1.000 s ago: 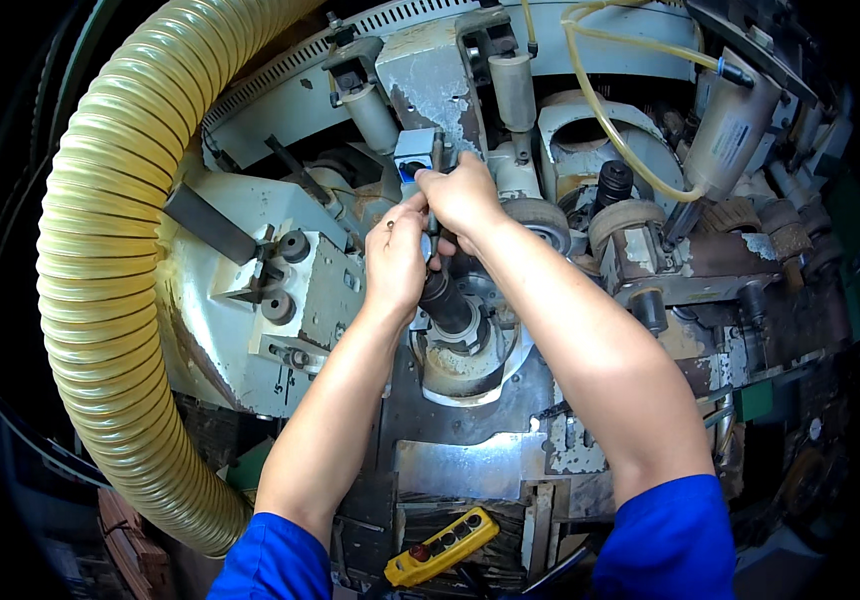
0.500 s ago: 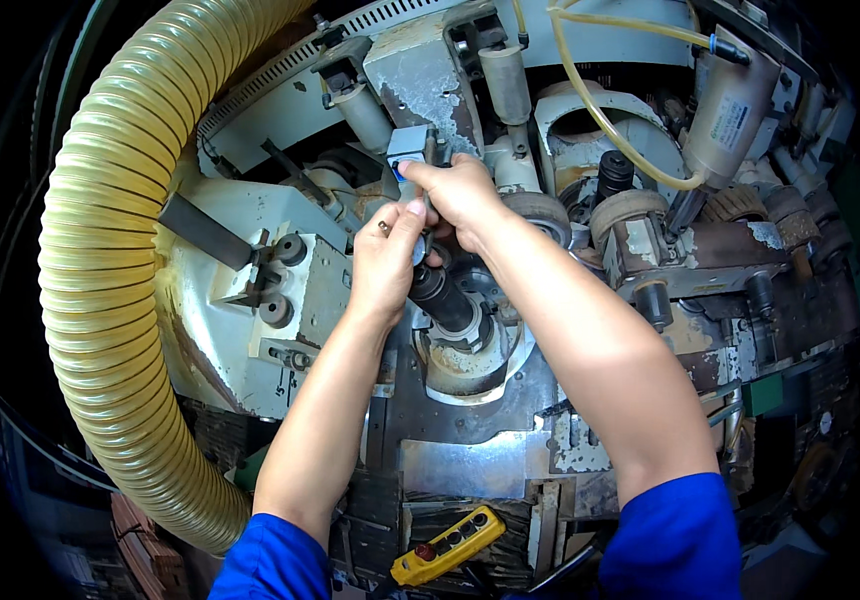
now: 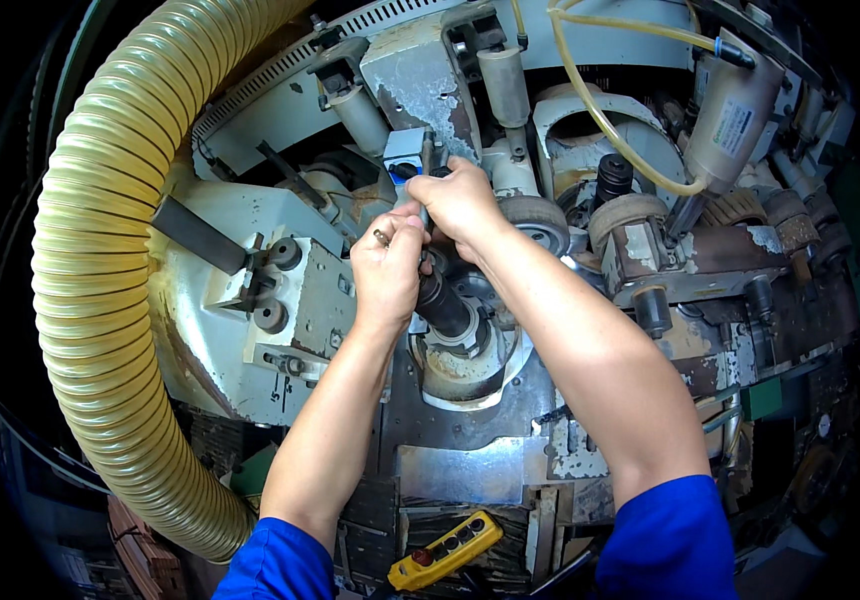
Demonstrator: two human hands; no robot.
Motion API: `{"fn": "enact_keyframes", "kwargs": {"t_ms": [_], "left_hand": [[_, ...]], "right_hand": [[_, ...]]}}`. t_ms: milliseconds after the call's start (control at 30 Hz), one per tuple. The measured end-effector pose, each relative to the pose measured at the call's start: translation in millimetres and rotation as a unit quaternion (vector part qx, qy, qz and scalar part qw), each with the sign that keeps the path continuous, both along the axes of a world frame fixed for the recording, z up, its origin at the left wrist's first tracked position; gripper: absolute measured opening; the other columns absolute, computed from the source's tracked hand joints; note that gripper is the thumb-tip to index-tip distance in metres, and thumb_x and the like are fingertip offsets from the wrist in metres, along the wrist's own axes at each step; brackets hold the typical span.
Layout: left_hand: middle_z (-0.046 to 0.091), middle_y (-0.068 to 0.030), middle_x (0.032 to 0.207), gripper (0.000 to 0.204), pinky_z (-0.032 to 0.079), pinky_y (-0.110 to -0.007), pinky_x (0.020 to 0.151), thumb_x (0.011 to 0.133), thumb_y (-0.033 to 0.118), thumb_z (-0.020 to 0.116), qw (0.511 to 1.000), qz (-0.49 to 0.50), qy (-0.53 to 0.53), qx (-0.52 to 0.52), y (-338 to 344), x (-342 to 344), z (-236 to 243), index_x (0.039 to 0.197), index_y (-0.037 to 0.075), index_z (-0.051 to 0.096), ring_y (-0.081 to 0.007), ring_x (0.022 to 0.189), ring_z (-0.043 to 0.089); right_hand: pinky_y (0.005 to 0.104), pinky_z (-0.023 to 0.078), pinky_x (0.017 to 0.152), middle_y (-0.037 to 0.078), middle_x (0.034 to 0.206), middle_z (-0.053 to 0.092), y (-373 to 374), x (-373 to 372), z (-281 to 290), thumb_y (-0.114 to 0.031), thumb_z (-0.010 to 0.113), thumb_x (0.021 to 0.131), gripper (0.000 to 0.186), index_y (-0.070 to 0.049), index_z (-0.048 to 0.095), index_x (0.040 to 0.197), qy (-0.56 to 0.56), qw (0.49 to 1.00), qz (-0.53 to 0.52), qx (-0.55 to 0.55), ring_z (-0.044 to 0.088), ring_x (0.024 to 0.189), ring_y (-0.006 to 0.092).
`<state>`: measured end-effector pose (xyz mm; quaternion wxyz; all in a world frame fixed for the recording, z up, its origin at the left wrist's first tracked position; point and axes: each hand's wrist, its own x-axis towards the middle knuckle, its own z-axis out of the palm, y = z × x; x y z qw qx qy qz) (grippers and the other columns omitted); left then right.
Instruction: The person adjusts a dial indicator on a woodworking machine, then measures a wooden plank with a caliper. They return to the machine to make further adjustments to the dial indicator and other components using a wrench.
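Observation:
A grey box-shaped block with a blue face and black knob, likely a magnetic base, sits against the machine's peeling upright with a metal rod beside it. My right hand is closed around that rod assembly, its thumb just below the knob. Directly below and left, my left hand grips a small fitting with a brass-coloured pin showing at the fingers; the rest of what it holds is hidden. Under both hands stands a dark vertical spindle on a rusty round base.
A yellow ribbed hose curves down the left beside a machine housing. On the right are cylinders, thin tubing and rollers. A yellow button pendant lies at the lower edge, beside stacked reddish pieces farther left.
My hands have shifted slightly up and left with the block. My right thumb has slipped below the knob, and a small round face at my left fingers is now mostly hidden.

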<state>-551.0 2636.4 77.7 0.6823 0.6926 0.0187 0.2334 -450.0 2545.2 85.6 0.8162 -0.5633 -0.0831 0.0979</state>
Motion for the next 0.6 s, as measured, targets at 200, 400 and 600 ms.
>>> {"fn": "enact_keyframes", "kwargs": {"t_ms": [200, 400, 600], "left_hand": [[0.07, -0.0086, 0.098, 0.03, 0.056, -0.03, 0.069, 0.105, 0.026, 0.059, 0.998, -0.053, 0.038, -0.022, 0, -6, 11, 0.108, -0.002, 0.068, -0.0148, 0.076, 0.065], [0.07, -0.0148, 0.125, 0.035, 0.047, -0.032, 0.104, 0.108, 0.029, 0.058, 0.996, -0.087, 0.014, 0.032, 25, -22, 16, 0.118, -0.002, 0.071, -0.0187, 0.118, 0.063], [0.068, -0.0147, 0.129, 0.042, 0.049, -0.035, 0.106, 0.11, 0.03, 0.053, 0.987, -0.065, 0.025, 0.144, 28, -39, 23, 0.133, -0.003, 0.063, -0.0207, 0.12, 0.064]], "right_hand": [[0.0331, 0.058, 0.056, 0.014, 0.092, 0.07, -24, -14, 13, -0.022, 0.08, 0.085, 0.068, 0.014, 0.05, 0.135, -0.018, 0.998, 0.038, -0.036, 0.07, 0.072, 0.0189], [0.0394, 0.059, 0.081, 0.019, 0.098, 0.073, -92, -59, -4, -0.033, 0.079, 0.085, 0.061, 0.004, 0.061, 0.129, -0.224, 0.932, -0.072, -0.275, 0.074, 0.087, 0.0283], [0.0343, 0.058, 0.074, 0.012, 0.088, 0.071, -209, -116, -17, -0.011, 0.076, 0.087, 0.029, 0.0, 0.07, 0.113, -0.384, 0.848, -0.121, -0.344, 0.072, 0.081, 0.024]]}}
